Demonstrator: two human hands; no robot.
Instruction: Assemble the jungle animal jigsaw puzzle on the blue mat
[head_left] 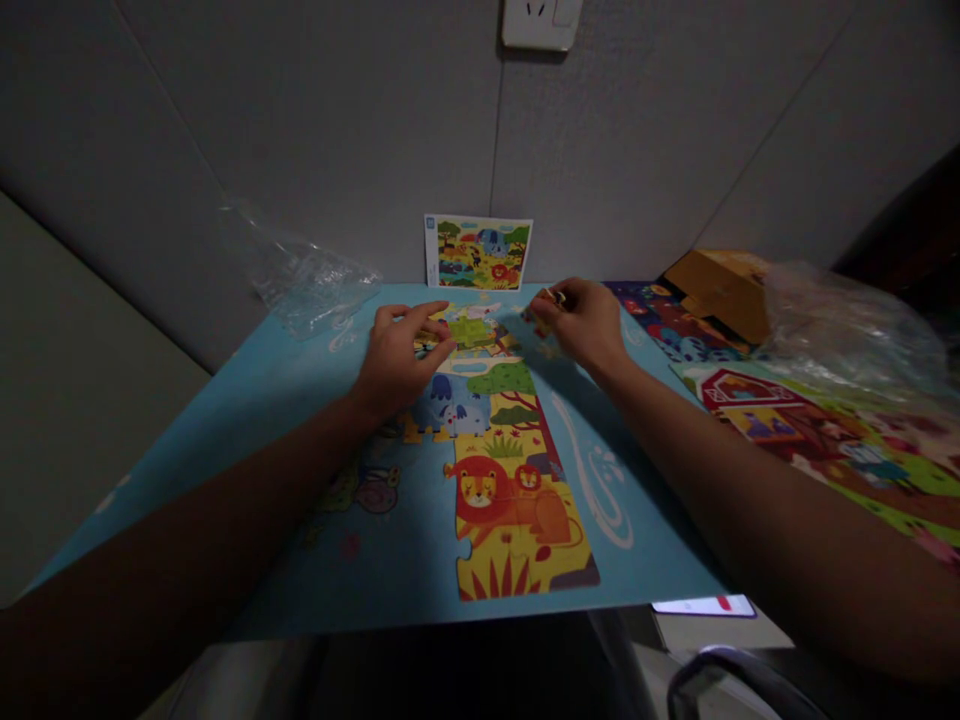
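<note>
My left hand [401, 358] is curled over the far part of the mat, thumb and fingers around a puzzle piece [426, 345] that is mostly hidden. Right of it, my right hand [589, 318] pinches another puzzle piece [546, 308] just above the mat; its picture is blurred. Between the hands lie several loose puzzle pieces [471, 332], green and yellow. Nearer to me is a joined section of the jigsaw puzzle [517, 500], with lions in front and blue elephants and a tree behind. Its left edge shows open tabs and notches.
A picture card [480, 252] leans on the wall at the back. Clear plastic wrap [311, 285] is at the left rear, with more plastic [855, 320] beside a brown box [716, 295] at right. A farm puzzle [840, 440] lies at right. The blue mat [300, 400] ends near me.
</note>
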